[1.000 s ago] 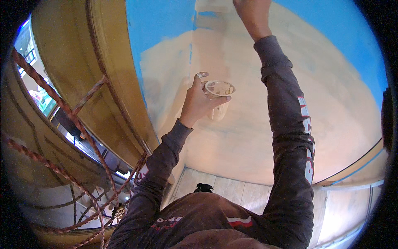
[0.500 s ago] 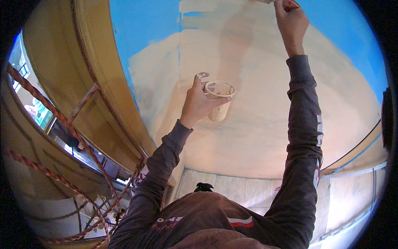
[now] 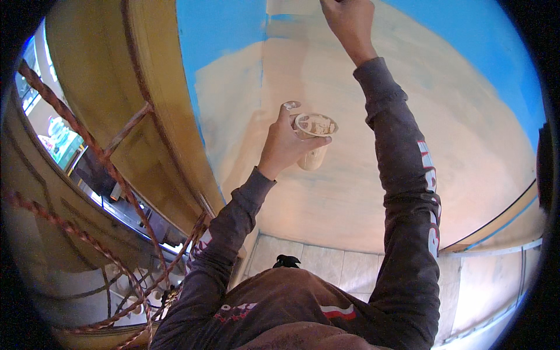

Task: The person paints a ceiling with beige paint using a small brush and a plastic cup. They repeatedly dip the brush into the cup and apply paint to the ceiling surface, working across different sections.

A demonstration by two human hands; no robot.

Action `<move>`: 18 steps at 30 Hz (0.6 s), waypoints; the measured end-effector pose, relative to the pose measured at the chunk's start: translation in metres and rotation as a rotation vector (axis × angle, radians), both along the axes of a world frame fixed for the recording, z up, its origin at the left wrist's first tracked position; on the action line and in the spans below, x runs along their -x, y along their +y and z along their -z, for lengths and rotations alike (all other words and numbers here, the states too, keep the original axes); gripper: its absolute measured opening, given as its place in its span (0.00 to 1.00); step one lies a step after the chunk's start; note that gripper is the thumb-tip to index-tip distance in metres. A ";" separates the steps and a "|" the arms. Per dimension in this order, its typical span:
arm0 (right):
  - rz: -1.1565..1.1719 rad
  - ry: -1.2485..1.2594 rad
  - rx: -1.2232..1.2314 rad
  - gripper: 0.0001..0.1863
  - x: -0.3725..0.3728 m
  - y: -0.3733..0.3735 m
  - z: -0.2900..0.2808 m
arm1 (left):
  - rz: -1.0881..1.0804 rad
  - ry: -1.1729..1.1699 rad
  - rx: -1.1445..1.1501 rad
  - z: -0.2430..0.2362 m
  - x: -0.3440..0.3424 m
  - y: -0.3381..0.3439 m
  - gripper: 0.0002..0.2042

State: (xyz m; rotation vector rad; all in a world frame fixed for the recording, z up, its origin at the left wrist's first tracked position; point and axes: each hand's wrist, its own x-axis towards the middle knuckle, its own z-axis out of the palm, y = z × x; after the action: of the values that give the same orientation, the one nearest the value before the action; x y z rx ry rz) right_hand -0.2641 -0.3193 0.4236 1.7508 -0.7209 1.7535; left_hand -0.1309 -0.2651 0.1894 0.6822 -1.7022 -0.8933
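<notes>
My left hand is closed around a translucent plastic cup with beige paint smeared inside its rim. Pale paint also marks a fingertip beside the cup. Up at the top edge, my right hand is raised against the wall, its fingers closed. A paintbrush showed partly in that hand a moment earlier; now it is cut off above the picture. Behind both hands stands a wall coated in beige, with bright blue left along the upper left and right.
A brownish-gold curved panel rises on the left. In front of it run twisted reddish-brown metal bars. Light tiles lie below the wall. At the lower right is a white-edged ledge.
My right hand has swept left along the top of the wall, and the brush has gone out of the picture. The left hand with the cup has shifted slightly right in view.
</notes>
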 end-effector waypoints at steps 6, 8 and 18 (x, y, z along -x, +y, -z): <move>-0.053 -0.095 -0.010 0.22 -0.011 -0.036 -0.006 | -0.037 0.020 0.009 -0.002 -0.005 -0.004 0.46; -0.080 -0.132 -0.002 0.21 -0.007 -0.041 -0.006 | -0.055 0.012 0.016 -0.001 -0.004 -0.008 0.45; 0.173 -0.144 -0.005 0.17 0.068 -0.008 -0.008 | -0.014 0.024 0.006 0.001 -0.001 -0.012 0.46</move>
State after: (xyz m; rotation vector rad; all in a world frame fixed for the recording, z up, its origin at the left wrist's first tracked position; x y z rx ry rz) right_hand -0.3318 -0.3270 0.4311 1.5279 -0.9099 1.7722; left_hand -0.1303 -0.2771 0.1887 0.6765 -1.6764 -0.8831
